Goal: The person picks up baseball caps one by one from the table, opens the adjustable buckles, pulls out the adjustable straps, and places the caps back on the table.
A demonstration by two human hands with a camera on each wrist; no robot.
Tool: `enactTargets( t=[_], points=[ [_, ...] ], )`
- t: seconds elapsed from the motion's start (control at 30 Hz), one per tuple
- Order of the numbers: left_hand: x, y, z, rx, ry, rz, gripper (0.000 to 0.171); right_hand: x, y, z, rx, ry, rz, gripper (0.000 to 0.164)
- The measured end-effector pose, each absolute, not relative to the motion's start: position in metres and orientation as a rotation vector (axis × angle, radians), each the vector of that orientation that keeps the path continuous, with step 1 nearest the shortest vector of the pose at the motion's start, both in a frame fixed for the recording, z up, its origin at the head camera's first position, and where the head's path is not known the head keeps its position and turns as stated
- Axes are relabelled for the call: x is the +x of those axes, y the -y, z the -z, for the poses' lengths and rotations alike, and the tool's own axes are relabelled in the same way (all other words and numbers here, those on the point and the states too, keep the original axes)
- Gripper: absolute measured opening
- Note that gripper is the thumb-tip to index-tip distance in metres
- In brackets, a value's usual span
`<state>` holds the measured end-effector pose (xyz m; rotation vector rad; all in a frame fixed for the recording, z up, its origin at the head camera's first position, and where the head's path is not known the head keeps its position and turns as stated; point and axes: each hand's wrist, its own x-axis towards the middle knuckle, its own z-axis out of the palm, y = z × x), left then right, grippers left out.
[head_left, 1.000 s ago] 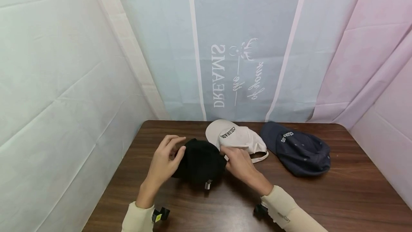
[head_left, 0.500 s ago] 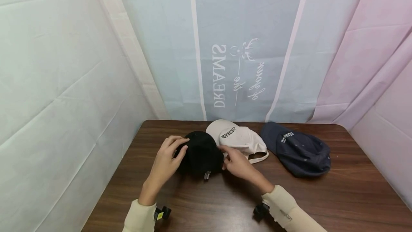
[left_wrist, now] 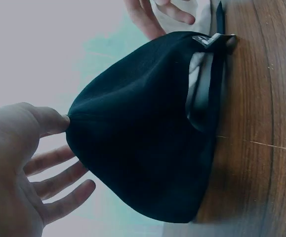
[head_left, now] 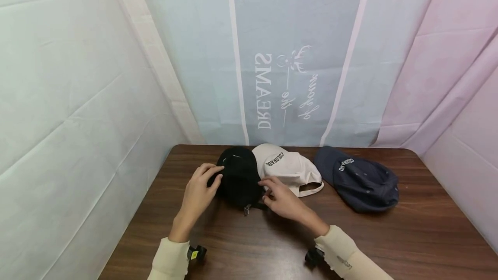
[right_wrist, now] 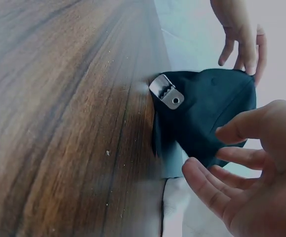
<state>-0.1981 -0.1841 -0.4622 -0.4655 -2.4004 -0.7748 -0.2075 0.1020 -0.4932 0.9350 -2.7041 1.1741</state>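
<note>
A black baseball cap (head_left: 239, 180) lies at the table's back left, its brim toward the back curtain. My left hand (head_left: 196, 193) pinches the top of its crown; in the left wrist view the thumb meets the crown's peak while other fingers spread beside it. A metal strap buckle (right_wrist: 167, 93) and the strap opening face the front. At the cap's right side is my right hand (head_left: 285, 200), fingers loosely bent and spread close to the fabric. Partly behind the black cap lies a white cap (head_left: 288, 167) marked COLORADO.
To the right of the white cap, a navy cap (head_left: 362, 180) with the same lettering lies on the brown wooden table (head_left: 424, 228). A printed curtain (head_left: 295, 20) hangs along the table's back edge, and a white cloth wall (head_left: 78, 98) stands at the left.
The black cap has moved back and slightly left, beside the white cap, and its brim now shows at the back. My right hand's fingers have loosened from the cap's right side.
</note>
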Motion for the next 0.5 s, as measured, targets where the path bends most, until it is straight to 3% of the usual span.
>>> enactTargets(
  t=[0.5],
  points=[
    [-0.211,0.176,0.468,-0.411,2.473,0.776,0.028,-0.204,-0.111,0.494,0.995,2.713,-1.129,0.031]
  ],
)
